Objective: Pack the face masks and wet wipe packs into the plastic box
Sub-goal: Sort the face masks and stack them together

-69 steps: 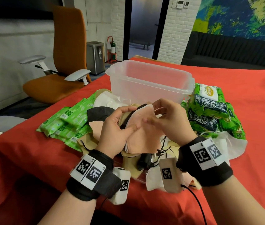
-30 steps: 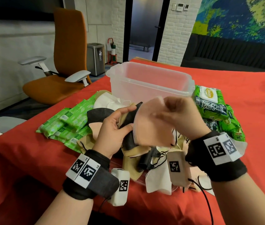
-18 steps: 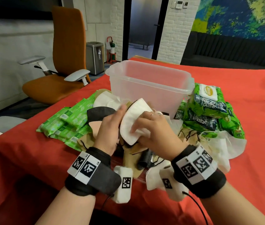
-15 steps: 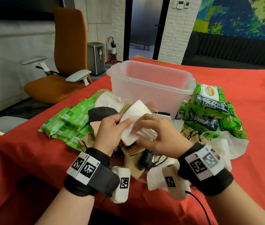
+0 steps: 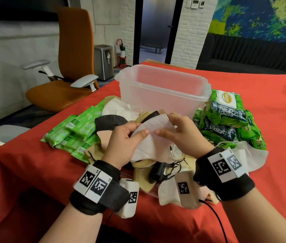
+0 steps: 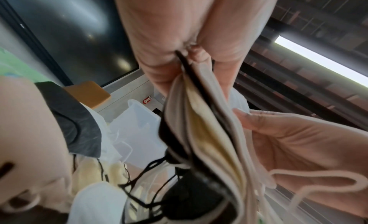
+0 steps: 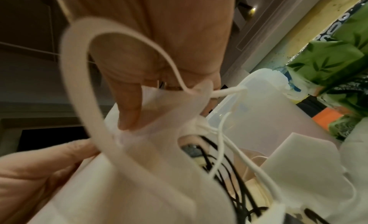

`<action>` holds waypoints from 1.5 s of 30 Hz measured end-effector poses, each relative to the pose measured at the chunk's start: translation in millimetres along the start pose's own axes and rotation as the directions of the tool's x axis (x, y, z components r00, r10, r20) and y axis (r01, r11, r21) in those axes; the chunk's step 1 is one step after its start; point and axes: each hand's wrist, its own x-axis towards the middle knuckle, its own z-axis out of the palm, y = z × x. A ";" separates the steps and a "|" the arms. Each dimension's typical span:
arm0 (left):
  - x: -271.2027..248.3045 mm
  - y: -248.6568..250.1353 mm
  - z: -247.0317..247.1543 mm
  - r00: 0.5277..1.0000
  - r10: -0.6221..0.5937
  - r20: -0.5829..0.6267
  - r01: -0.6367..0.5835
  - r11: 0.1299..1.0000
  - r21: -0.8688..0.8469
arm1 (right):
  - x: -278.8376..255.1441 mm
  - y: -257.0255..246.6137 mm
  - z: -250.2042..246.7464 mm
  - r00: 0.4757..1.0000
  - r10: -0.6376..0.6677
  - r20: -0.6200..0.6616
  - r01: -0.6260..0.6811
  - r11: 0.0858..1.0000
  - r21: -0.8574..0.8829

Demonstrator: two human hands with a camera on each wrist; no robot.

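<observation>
Left hand [image 5: 123, 142]: grips a stack of folded masks [image 6: 201, 133], thumb pressed on the top white mask [image 5: 154, 135]. Right hand [image 5: 182, 135]: pinches that white mask's right edge. Loose masks [image 5: 144, 174]: heaped beneath both hands. Slim green wipe packs [image 5: 75, 132]: at 10 o'clock. Large green wipe packs [image 5: 226, 120]: at 2 o'clock. Plastic box [image 5: 163, 88]: at 12 o'clock, lidless, on red table [image 5: 270, 95].

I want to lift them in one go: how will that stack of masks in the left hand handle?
Probably floppy and light: the stack of masks fans apart below the left hand. Loose ear loops dangle and may snag the pile. A firm grip likely keeps layers from sliding.
</observation>
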 end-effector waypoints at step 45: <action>3.6 -7.8 -6.1 0.994 0.090 -0.060 -0.086 0.994 0.065 | -8.8 2.3 9.1 0.919 -0.332 -0.214 0.316 0.943 -0.104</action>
